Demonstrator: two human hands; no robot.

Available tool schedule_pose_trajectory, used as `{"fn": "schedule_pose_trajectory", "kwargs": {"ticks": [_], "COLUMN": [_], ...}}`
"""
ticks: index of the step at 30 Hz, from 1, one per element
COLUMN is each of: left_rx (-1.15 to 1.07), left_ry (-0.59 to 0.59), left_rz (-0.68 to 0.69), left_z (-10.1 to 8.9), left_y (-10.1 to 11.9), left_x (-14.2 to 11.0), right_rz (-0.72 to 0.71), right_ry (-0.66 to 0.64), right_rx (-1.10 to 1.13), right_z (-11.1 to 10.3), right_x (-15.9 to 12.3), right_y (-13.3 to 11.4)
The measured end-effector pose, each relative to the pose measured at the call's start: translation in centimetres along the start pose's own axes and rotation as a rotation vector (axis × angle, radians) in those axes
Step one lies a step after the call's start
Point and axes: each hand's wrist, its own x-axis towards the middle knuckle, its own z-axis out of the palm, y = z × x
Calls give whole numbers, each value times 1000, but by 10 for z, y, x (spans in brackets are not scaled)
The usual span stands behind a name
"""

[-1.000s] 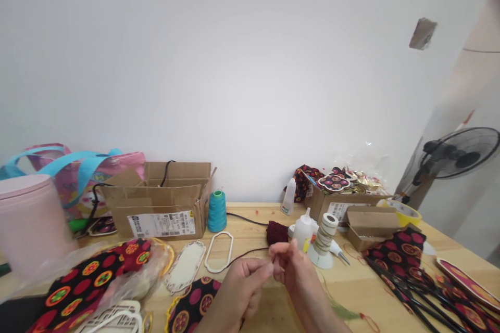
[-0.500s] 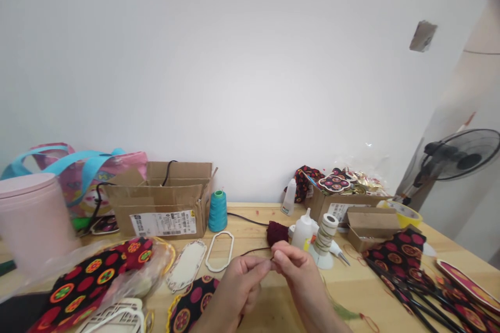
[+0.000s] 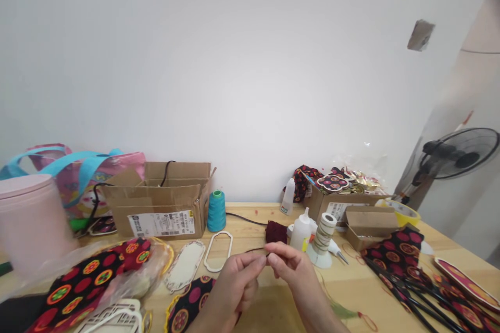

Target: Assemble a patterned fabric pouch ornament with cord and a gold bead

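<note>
My left hand (image 3: 239, 282) and my right hand (image 3: 299, 278) meet above the front middle of the table, thumbs and fingers pinched together. Between their fingertips runs a thin dark cord (image 3: 254, 250); part of it passes behind the fingers, and a dark strand shows below my left hand. Just behind my right hand lies a ball of dark red yarn (image 3: 275, 232). Left of my hands are a white frame (image 3: 207, 260), a pale ornate panel (image 3: 186, 265) and a dark patterned fabric piece (image 3: 186, 308) with yellow edging, partly hidden by my left arm.
A teal thread cone (image 3: 216, 212), a cardboard box (image 3: 164, 203) and a pink bin (image 3: 35, 218) stand left. To the right are a squeeze bottle (image 3: 300, 232), a ribbon spool (image 3: 325, 231), a filled box (image 3: 339, 202) and black-handled scissors (image 3: 410, 291). A fan (image 3: 466, 158) stands beyond.
My right hand's fingers have shifted slightly left and extended over the cord, closer to my left fingertips. My left hand keeps its pinch. The whole view has moved a little.
</note>
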Motion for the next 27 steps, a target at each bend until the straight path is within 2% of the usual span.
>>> {"fn": "schedule_pose_trajectory", "kwargs": {"ticks": [3,9,15,18,21,24,27], "left_rx": [-2,9,-86,-37,49,87,82], "left_ry": [-4,73,66,36,57,62,34], "left_rz": [-31,-125,-102,-91,-30,-27,-77], "left_z": [2,4,1,2,3,4,2], "left_y": [2,8,9,3,-4,-5,-1], "left_x": [-1,-2,1,5,8,6,2], "right_rz": [-85,-145,-149,-127,-116,-78,-65], "right_ry": [-19,34,-68,-85,-59,-54,28], "right_rx": [-37,-58,-115,-258,-363,-299,-185], "right_z": [0,-3,1,3,4,3,-2], "right_x": [0,2,-3,-6,-7,-5,-1], "right_y": [-4,-3,-3,0,2,0,-5]}}
